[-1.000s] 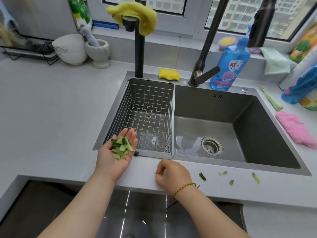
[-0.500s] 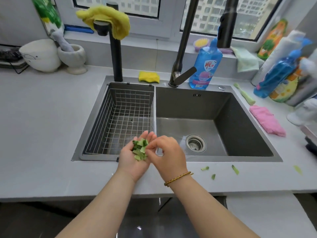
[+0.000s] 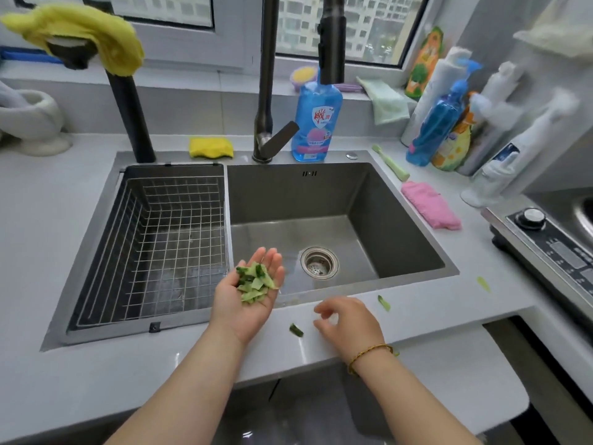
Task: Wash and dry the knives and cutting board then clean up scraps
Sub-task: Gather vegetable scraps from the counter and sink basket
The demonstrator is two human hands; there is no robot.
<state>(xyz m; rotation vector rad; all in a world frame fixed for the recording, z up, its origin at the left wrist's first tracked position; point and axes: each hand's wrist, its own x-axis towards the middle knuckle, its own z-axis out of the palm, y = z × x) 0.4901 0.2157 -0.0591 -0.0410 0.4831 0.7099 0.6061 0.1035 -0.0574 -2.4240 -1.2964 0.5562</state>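
Green scraps (image 3: 255, 282) heaped on left hand (image 3: 244, 313), palm up and flat as a tray at the sink rim (image 3: 324, 297); right hand (image 3: 348, 322), fingers loosely parted, empty, hovers beside a stray piece (image 3: 296, 329) on the counter (image 3: 426, 313), likely the next pick.

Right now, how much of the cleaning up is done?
No knives or cutting board show in the grey steel sink, so washing looks finished, though I can't confirm it. In hand: the left hand cups a pile of green vegetable scraps, while the right hand hovers beside a small dark green scrap. Left: that one, a long green scrap and a pale green scrap on the white countertop.
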